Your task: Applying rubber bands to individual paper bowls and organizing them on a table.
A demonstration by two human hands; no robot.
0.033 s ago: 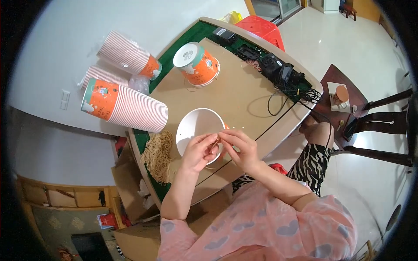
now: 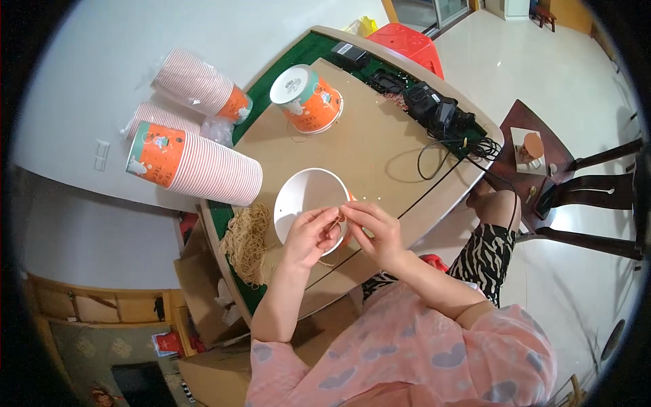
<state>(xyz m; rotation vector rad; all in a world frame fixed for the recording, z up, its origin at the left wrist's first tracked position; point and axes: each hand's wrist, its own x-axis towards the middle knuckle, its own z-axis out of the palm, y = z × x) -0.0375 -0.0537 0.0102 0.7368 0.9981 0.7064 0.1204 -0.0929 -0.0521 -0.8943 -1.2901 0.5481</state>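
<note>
Both hands meet over the near rim of a white-lined paper bucket [image 2: 298,193], which lies tilted with its mouth toward me. My left hand [image 2: 313,236] pinches a thin tan string [image 2: 337,221] between thumb and forefinger. Fingertips of my right hand [image 2: 373,230] close on the same string, touching those of the left. Part of the string is hidden by the fingers, and a short end shows below the bucket's rim. To the left lies a loose heap of tan strings [image 2: 245,245]. Farther back, an orange and green paper bucket [image 2: 315,102] stands upside down, a string at its rim.
A long stack of nested paper buckets [image 2: 210,169] lies at the table's left, with plastic-wrapped stacks [image 2: 193,81] behind it. Black adapters and coiled cables [image 2: 434,112] occupy the right edge. A red stool [image 2: 410,46] and a dark wooden chair [image 2: 597,190] stand beyond the table.
</note>
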